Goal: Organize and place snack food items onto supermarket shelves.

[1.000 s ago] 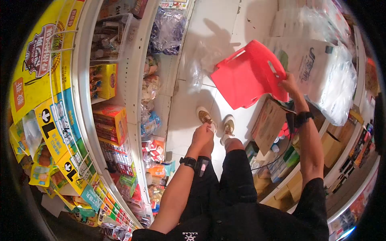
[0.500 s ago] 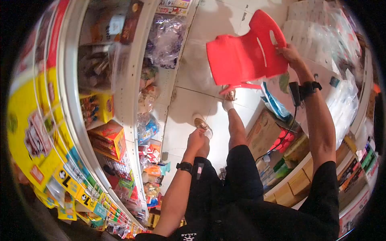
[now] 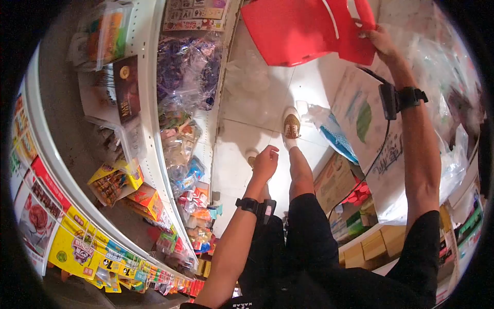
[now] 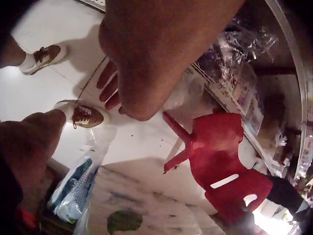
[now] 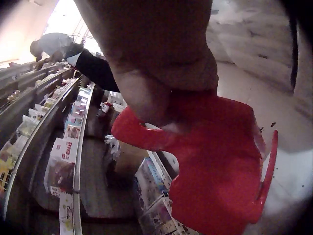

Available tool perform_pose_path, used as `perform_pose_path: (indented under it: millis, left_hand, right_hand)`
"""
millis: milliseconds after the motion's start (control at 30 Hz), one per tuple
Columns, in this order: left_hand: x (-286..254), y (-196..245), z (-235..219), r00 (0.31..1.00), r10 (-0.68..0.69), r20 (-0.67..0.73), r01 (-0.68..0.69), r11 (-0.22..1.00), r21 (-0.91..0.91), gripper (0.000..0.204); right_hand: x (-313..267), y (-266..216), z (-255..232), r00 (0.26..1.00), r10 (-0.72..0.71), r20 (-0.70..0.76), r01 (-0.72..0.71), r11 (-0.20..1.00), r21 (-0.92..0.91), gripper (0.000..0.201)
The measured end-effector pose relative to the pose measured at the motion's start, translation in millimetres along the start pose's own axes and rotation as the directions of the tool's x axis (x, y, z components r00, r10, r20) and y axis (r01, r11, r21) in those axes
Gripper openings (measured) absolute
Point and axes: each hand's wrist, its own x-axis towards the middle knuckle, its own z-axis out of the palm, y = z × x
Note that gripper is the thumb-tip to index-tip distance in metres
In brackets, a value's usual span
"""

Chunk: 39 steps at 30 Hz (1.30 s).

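Observation:
My right hand (image 3: 380, 41) grips the backrest of a small red plastic chair (image 3: 293, 31) at its handle slot. The chair hangs in front of me over the tiled floor, its top cut off by the head view's edge. In the left wrist view the whole chair (image 4: 215, 152) shows tilted, with its slotted backrest down and its legs pointing left. My left hand (image 3: 266, 164) hangs loose near my knee and holds nothing; its fingers (image 4: 108, 83) stretch out relaxed in the left wrist view.
Shelving packed with snack bags and boxes runs along the left, with a purple plastic-wrapped bundle (image 3: 188, 72) at its foot. On the right stand a large white package (image 3: 381, 139), a blue bag (image 3: 337, 135) and a cardboard box (image 3: 332, 175). Another person (image 5: 54, 44) bends over distant shelves.
My right hand has lifted the chair up and away, from low above the floor to the top of the head view. My feet have stepped. The left hand stays near the knee, its fingers loosened.

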Motion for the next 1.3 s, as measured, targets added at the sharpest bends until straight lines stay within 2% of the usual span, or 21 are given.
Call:
perform_pose_path:
  millis: [167,433,500,533,567,600,633,700,767,800,867,900,933,1000,1033,1067,1100,1133,1200,1233,1300]
  left_hand:
    - [15,3,32,1.000,0.002,-0.004,-0.001,0.990,0.143,0.016]
    - [-4,34,42,0.999,-0.018,0.039,0.011,0.984,0.180,0.016]
    - [-7,36,45,0.999,0.003,0.038,-0.011,0.978,0.207,0.015]
    - [-7,33,49,0.999,0.013,0.039,-0.019,0.985,0.173,0.015]
    - [-8,29,51,0.999,0.018,0.038,-0.023,0.990,0.139,0.014]
    - [-10,25,55,0.999,0.010,0.037,-0.015,0.991,0.133,0.014]
    - [-12,20,60,1.000,0.005,0.020,-0.007,0.993,0.119,0.014]
    - [-10,10,69,1.000,-0.002,0.004,0.001,0.995,0.101,0.015]
    - [-7,-6,77,0.997,-0.079,0.022,0.078,0.996,0.050,0.015]
    - [-4,-16,82,0.992,-0.120,0.034,0.119,0.993,0.024,0.015]
    - [9,-49,93,0.996,-0.094,0.007,0.094,0.996,0.010,0.016]
    - [19,-62,95,0.995,-0.093,-0.045,0.092,0.996,-0.014,0.018]
    - [30,-76,97,0.991,-0.091,-0.096,0.088,0.995,-0.038,0.020]
    - [67,-123,102,0.958,-0.229,-0.171,0.206,0.968,-0.140,0.036]
    - [83,-138,95,0.946,-0.199,-0.256,0.147,0.967,-0.209,0.042]
    - [99,-156,85,0.923,-0.180,-0.340,0.087,0.959,-0.270,0.049]
    - [123,-190,80,0.902,-0.152,-0.405,0.066,0.974,-0.217,0.053]
    - [149,-221,73,0.877,-0.116,-0.466,0.044,0.986,-0.161,0.058]
    - [181,-225,28,0.864,-0.247,-0.439,0.123,0.949,-0.292,0.061]
    - [189,-213,5,0.866,-0.290,-0.408,0.134,0.920,-0.369,0.062]
    - [205,-215,-19,0.869,-0.340,-0.359,0.159,0.879,-0.449,0.063]
  right_hand:
    - [14,10,-28,0.999,-0.006,0.051,0.007,1.000,-0.024,0.049]
    - [9,43,-47,0.995,0.045,0.094,-0.044,0.999,-0.004,0.050]
    - [8,47,-42,0.987,-0.048,-0.154,0.027,0.991,-0.131,0.038]
    - [1,36,-30,0.987,-0.051,-0.153,0.030,0.990,-0.136,0.038]
    - [-16,12,-4,0.779,-0.484,-0.397,0.167,0.772,-0.613,0.035]
    - [-35,-8,25,0.405,-0.858,-0.315,0.033,0.359,-0.933,0.032]
    - [-52,-22,51,0.414,-0.846,-0.337,0.051,0.391,-0.919,0.031]
    - [-64,12,101,0.572,-0.800,-0.181,0.402,0.466,-0.788,0.033]
    - [-102,38,187,0.852,-0.524,0.012,0.395,0.627,-0.671,0.034]
    - [-107,70,221,0.904,-0.378,0.198,0.410,0.644,-0.645,0.036]
    - [-114,137,286,0.880,-0.102,0.463,0.418,0.629,-0.655,0.044]
    - [-113,167,313,0.856,-0.071,0.512,0.428,0.653,-0.625,0.046]
    - [-109,194,337,0.853,-0.027,0.522,0.410,0.653,-0.637,0.060]
    - [-95,244,390,0.919,-0.247,0.308,0.395,0.543,-0.741,0.083]
    - [-84,247,409,0.917,-0.246,0.313,0.398,0.544,-0.738,0.083]
    - [-71,236,423,0.956,-0.251,0.149,0.261,0.503,-0.824,0.091]
    - [-63,235,435,0.966,-0.260,-0.017,0.109,0.462,-0.880,0.100]
    - [-53,244,443,0.967,-0.253,-0.009,0.113,0.465,-0.878,0.100]
    - [-16,274,451,0.940,-0.278,-0.199,-0.026,0.522,-0.853,0.092]
    - [2,297,449,0.941,-0.274,-0.197,-0.028,0.518,-0.855,0.092]
    - [28,351,435,0.992,-0.061,-0.114,-0.012,0.835,-0.551,0.063]
